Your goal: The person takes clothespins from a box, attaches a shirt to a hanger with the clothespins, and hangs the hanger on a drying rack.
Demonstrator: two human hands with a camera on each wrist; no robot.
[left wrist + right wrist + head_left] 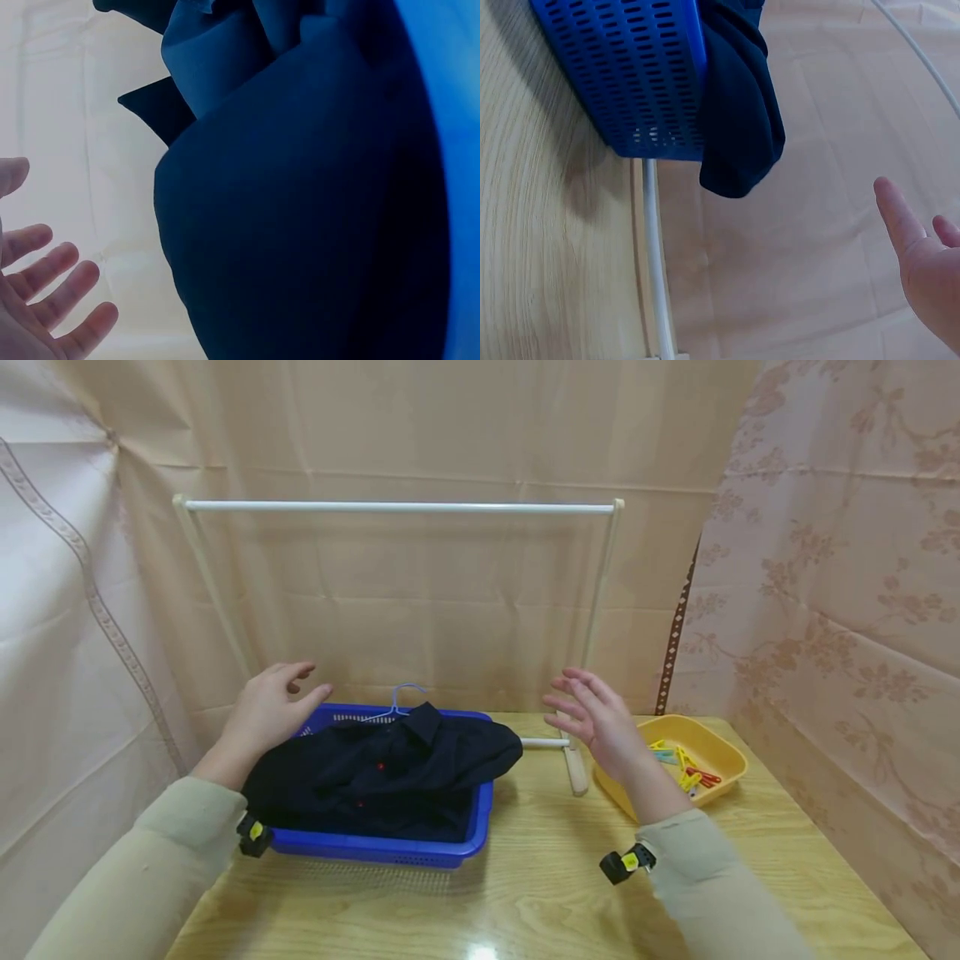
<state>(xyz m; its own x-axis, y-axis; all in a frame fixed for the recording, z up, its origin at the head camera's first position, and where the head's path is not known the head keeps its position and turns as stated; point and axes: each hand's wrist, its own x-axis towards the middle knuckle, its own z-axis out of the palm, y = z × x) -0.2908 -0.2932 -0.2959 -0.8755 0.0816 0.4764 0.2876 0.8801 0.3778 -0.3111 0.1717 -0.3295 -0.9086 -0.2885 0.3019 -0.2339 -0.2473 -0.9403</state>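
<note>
A black shirt [352,777] with red buttons lies in a blue plastic basket [375,847], one sleeve hanging over the right rim. Behind its collar the hook of a blue clothes hanger [397,696] sticks up. My left hand [266,706] hovers over the basket's left back corner, fingers loosely bent and holding nothing. In the left wrist view its spread fingers [56,292] are apart from the dark cloth [277,202]. To the right of the basket, my right hand [600,718] is raised in the air with fingers extended and nothing in it.
A white clothes rack [397,507] stands behind the basket, its foot [574,768] resting on the wooden table [540,877]. At the right, a yellow tray [720,743] holds several coloured clothespins [690,768]. Curtains hang at the back and both sides.
</note>
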